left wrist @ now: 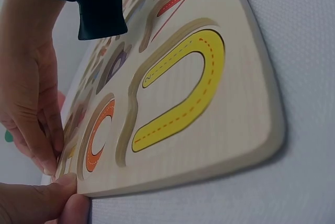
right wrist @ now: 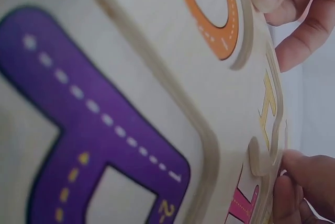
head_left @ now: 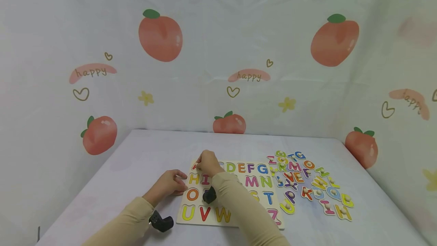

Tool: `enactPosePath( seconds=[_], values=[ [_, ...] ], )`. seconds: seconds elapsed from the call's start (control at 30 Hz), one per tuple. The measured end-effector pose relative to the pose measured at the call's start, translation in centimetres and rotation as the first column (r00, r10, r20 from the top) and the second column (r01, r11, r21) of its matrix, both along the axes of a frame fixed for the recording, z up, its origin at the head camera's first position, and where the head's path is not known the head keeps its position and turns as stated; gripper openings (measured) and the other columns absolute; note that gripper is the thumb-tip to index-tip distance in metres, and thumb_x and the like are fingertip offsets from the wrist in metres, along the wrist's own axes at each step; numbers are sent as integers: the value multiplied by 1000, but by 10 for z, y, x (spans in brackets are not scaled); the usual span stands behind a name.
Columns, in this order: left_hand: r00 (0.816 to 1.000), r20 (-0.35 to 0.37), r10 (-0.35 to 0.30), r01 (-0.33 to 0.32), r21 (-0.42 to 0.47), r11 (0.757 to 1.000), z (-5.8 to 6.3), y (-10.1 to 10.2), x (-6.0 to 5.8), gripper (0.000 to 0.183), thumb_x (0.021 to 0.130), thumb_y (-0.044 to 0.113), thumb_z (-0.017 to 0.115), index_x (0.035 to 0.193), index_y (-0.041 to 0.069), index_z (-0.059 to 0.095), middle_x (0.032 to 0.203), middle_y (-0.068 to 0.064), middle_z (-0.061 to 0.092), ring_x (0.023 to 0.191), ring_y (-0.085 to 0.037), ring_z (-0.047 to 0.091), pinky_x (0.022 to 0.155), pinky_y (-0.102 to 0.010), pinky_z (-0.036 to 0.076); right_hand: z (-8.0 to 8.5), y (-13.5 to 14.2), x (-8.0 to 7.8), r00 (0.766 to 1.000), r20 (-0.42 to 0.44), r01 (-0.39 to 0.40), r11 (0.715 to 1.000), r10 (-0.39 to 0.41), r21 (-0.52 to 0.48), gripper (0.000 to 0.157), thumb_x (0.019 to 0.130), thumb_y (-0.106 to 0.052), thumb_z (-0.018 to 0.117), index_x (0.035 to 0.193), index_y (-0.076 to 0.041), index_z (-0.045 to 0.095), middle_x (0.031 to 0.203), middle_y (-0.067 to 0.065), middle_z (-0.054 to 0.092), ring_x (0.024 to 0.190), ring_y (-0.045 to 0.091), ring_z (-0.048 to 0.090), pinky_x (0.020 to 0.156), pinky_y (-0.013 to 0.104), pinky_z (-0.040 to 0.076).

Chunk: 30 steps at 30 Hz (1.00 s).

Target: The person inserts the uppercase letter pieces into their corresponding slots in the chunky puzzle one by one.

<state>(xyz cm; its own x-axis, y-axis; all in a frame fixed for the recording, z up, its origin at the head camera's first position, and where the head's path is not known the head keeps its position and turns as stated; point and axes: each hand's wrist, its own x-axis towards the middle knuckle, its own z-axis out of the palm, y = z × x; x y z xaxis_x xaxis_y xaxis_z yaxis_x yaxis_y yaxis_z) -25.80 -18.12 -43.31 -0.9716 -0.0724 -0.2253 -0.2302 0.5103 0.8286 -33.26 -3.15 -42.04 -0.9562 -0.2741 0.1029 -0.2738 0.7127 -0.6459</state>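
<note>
A wooden alphabet puzzle board (head_left: 218,167) with coloured letter recesses lies flat on the table. Over its far left corner, my right hand (head_left: 207,162) pinches at the spot of the red letter A (head_left: 194,166), of which only a sliver shows beside the fingers. The same fingertips (right wrist: 285,185) sit low at the board's edge in the right wrist view. My left hand (head_left: 168,186) rests at the board's left edge, fingers loosely bent, near the H and O recesses. Its thumb (left wrist: 36,200) touches the edge in the left wrist view.
Loose knobbed letter pieces (head_left: 320,182) lie scattered to the right of the board, some against its right side. A black wrist camera (head_left: 161,222) sits on the left wrist, another (head_left: 209,195) on the right. A printed cloth backdrop (head_left: 252,98) stands behind the table.
</note>
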Motion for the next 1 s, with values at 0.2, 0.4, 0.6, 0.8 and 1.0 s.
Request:
enactPosePath(
  seconds=[0.2,0.4,0.6,0.8,1.0],
  values=[
    [1000,-1,-9,9,-7,1000,0,0,0,35,77,-2,76,108,-3,62,79,-9,60,62,-14,60,58,-25,55,0,2,-1,999,41,9,999,-8,-36,8,80,-2,75,74,-2,70,71,4,65,62,9,50,56,20,42],
    [1000,-3,-5,5,3,1000,-3,0,-1,35,76,-3,76,108,-3,62,79,-9,61,62,-14,60,58,-25,55,0,4,0,997,79,-1,999,5,-50,8,80,-4,76,78,-3,69,73,3,64,64,9,51,57,20,43],
    [1000,-14,-10,10,8,1000,-4,0,0,34,77,-4,75,108,-4,62,79,-10,61,62,-14,61,58,-27,56,5,16,2,992,106,-49,991,62,-121,17,80,-7,77,94,-2,68,79,4,62,68,11,53,60,22,44],
    [1000,-11,-16,16,-2,1000,-4,0,-1,34,77,-2,76,108,-2,62,79,-9,61,63,-14,60,59,-26,55,17,50,4,987,115,-87,980,109,-181,25,84,-14,75,105,-3,68,91,5,64,80,15,58,71,28,49],
    [1000,-10,-11,11,-21,1000,-3,-2,1,35,77,-1,76,109,-3,62,81,-9,61,64,-14,60,60,-26,55,26,102,3,991,66,-96,967,115,-236,28,87,-14,71,112,-2,65,102,8,67,96,22,65,83,36,54]
  ],
)
